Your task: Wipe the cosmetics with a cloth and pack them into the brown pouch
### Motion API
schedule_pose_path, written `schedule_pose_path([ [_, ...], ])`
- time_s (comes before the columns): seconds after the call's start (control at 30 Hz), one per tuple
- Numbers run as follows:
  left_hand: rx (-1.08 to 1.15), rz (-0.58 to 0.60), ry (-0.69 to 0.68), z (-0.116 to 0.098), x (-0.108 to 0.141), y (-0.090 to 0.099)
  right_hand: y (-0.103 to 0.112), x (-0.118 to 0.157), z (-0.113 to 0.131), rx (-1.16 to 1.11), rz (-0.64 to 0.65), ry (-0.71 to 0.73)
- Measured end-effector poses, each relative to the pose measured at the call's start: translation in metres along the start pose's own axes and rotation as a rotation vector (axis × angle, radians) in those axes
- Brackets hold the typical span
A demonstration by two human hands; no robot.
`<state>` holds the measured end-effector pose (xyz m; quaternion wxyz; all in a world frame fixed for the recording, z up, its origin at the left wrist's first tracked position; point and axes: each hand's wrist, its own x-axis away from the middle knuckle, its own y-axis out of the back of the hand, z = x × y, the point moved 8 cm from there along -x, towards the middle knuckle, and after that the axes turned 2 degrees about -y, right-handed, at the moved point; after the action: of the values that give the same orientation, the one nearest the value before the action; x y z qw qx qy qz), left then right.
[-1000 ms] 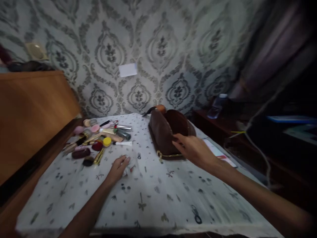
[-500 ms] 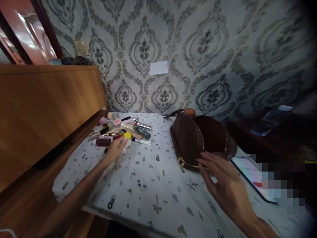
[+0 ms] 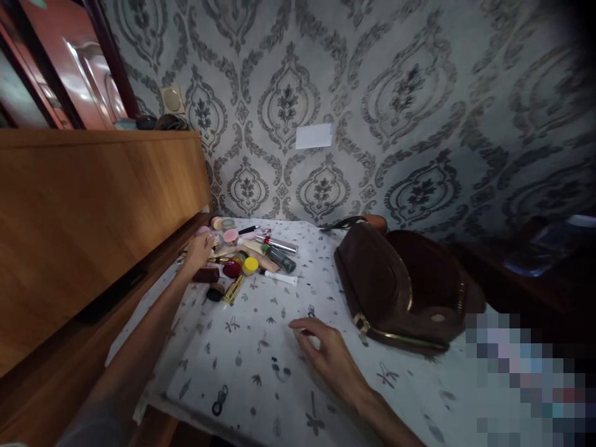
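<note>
Assorted small cosmetics [image 3: 261, 259], a loose heap of tubes, jars and bottles, lie on the far left part of the white cloth with small printed motifs [image 3: 261, 357], near the wooden orange-brown panel [image 3: 102, 211]. Our left hand [image 3: 199, 253] reaches across to the left end of the heap, just beside a round pink-topped jar [image 3: 230, 236] and above a dark maroon case [image 3: 206, 274]. Its fingers point away from us and are partly hidden, so we cannot tell how far they are spread or whether they hold anything.

At the heap's right side we see a silver tube with a red band [image 3: 282, 246], a dark green bottle [image 3: 282, 259] and a slim white tube with a black end [image 3: 282, 277]. A small yellow-lidded jar [image 3: 250, 266] sits at the front, with a gold lipstick-like tube [image 3: 233, 289] nearer us.

Our right hand [image 3: 333, 357] is over the cloth between the heap and the dark brown leather-look bag [image 3: 370, 279], which gapes wide. Thumb and forefinger curve loosely with a gap between them, and we see nothing in their grasp.
</note>
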<state>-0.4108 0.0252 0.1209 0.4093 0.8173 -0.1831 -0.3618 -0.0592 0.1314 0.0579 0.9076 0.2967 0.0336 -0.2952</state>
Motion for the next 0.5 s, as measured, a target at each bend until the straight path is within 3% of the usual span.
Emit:
schedule_pose_path([
  [0.17,0.039,-0.059,0.069,0.031,-0.019,0.015,-0.045,-0.024,-0.006,-0.245,0.084,-0.098],
  [0.27,0.029,-0.075,0.102,0.046,-0.028,0.017,-0.056,-0.027,-0.01,-0.257,0.059,-0.101],
  [0.37,-0.006,-0.036,0.111,0.053,-0.039,0.008,-0.057,-0.024,-0.014,-0.244,0.053,-0.089],
  [0.5,-0.084,0.09,0.102,0.054,-0.051,-0.022,-0.055,-0.02,-0.019,-0.268,0.076,-0.118],
])
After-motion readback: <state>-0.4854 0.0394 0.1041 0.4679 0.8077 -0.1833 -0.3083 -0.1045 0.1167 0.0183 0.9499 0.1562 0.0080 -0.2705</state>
